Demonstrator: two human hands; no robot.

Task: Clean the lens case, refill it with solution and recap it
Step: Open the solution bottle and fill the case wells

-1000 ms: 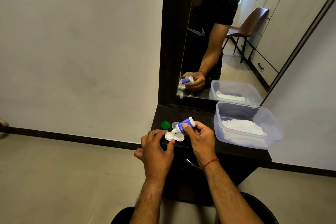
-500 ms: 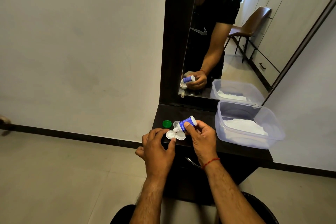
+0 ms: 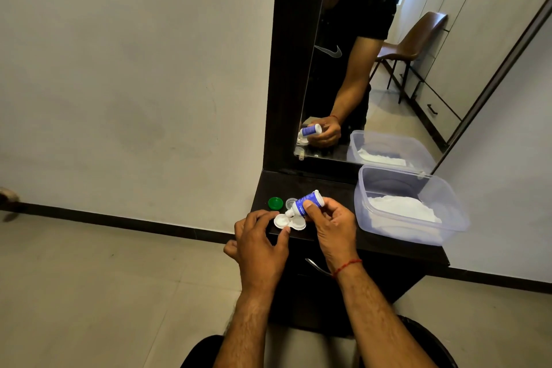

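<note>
Right hand [image 3: 331, 224]: in the head view it grasps the solution bottle [image 3: 307, 203], thumb on the blue label and fingers curled behind the body; a red thread [image 3: 348, 265] circles the wrist.
Solution bottle: small, white with a blue label, tilted with its base up to the right and its white nozzle down to the left, the tip just above the left well of the lens case [image 3: 289, 222].
Left hand [image 3: 260, 245]: fingers curled, thumb tip against the near edge of the case and index finger at its left side, holding the case in place.
Lens case: white, 2 round wells side by side, both uncapped, lying flat near the front edge of the dark vanity top [image 3: 325, 188], between the 2 hands.
Caps: a green cap [image 3: 275, 203] and a pale translucent cap [image 3: 290, 203] lie just behind the case, near each other; the bottle partly covers the pale cap.
Plastic container [image 3: 457, 212]: clear, lidless, on the right of the vanity top, apart from the case, with white tissue [image 3: 400, 207] inside.
Mirror [image 3: 373, 69]: dark-framed, upright behind the top; it reflects the hand with the bottle, the container and a brown chair [image 3: 418, 39].
Drawer handle [image 3: 316, 267]: metal, below the top, between the forearms.
</note>
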